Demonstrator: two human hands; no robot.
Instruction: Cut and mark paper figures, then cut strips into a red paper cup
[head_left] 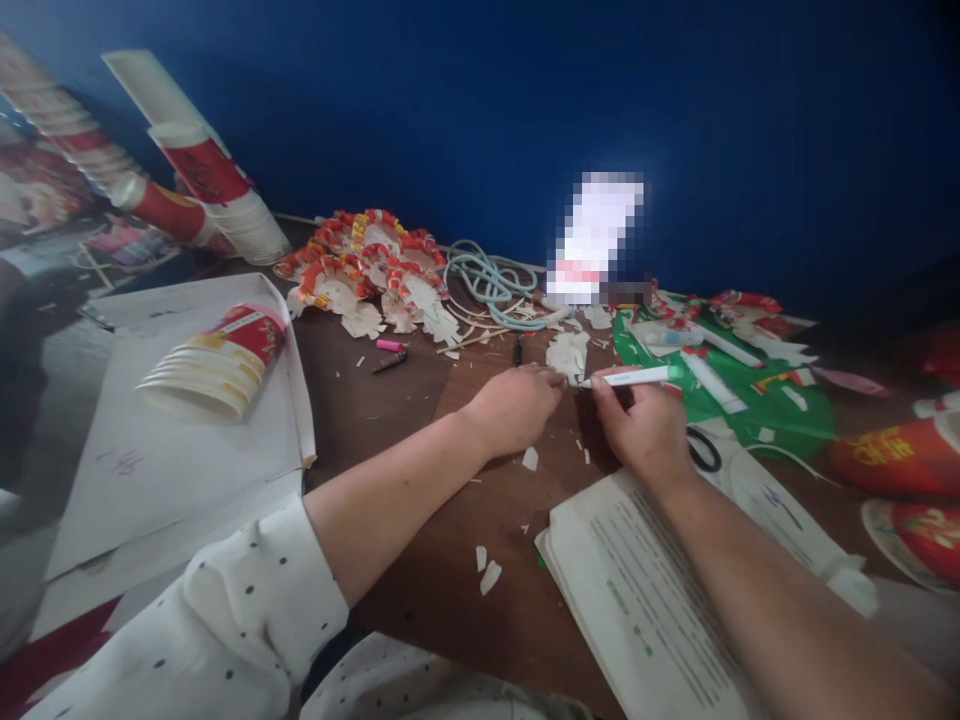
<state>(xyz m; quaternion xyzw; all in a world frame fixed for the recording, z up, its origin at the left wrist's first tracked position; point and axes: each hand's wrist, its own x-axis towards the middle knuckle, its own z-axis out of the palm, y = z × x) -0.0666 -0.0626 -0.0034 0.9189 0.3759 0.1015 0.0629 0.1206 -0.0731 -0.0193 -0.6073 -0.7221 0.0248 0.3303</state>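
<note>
My right hand (pixel 646 430) is closed around a white marker pen (pixel 637 377) with a green end, its tip pointing left. The tip is at the lower edge of a white paper cut-out (pixel 568 352) with a jagged outline. My left hand (pixel 519 408) lies palm down, its fingers bent together and holding the cut-out's near left edge; the thumb is hidden. A black pen or cap (pixel 517 350) is just beyond my left hand. Paper scraps (pixel 531 459) are scattered on the brown table (pixel 420 540) around both hands.
Red-and-white paper cups (pixel 217 365) lie in a white box lid (pixel 150 470) at left. Behind are red paper decorations (pixel 367 260) and a coiled pale blue cord (pixel 487 285). A green sheet (pixel 787 425), black scissor handle (pixel 703 450) and printed papers (pixel 637 590) are at right.
</note>
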